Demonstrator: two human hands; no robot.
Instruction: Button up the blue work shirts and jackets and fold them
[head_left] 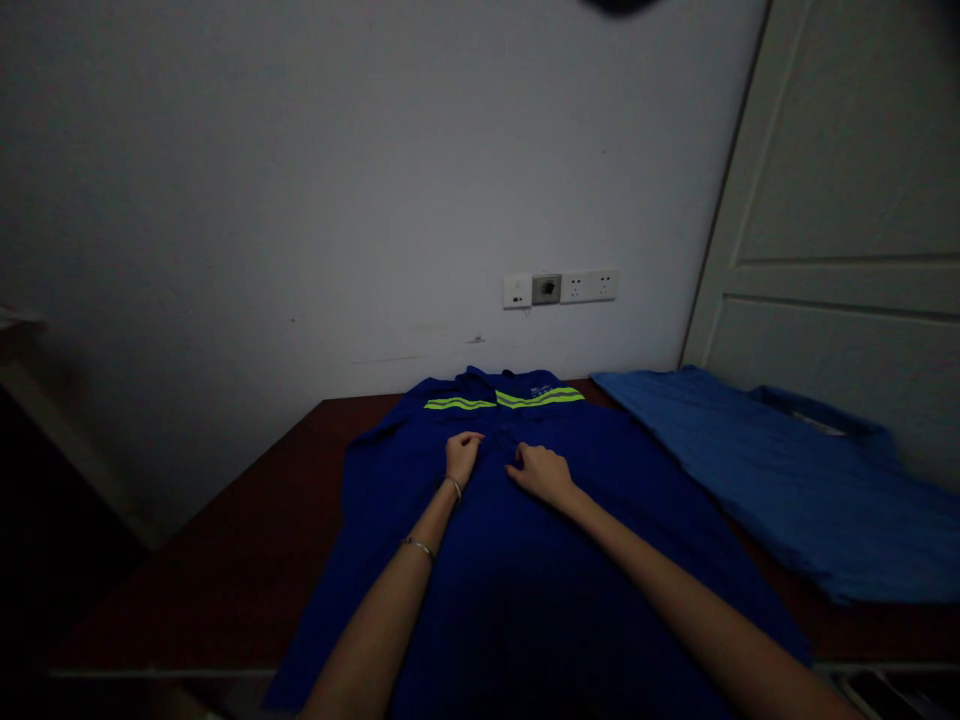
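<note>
Left fingers (472, 438), right fingers (529, 470), bent — over blue garment (607, 450), near yellow-green stripes (540, 398)

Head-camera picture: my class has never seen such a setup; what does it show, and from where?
These are a person's bare left hand and right hand, seen from a camera worn on the head, looking forward and down. A dark blue cloth shirt with yellow-green bands across its chest lies spread on a dark red-brown table. Both hands are at its front, below the bands; I cannot tell whether they pinch the fabric. A lighter blue cloth garment lies to the right.
</note>
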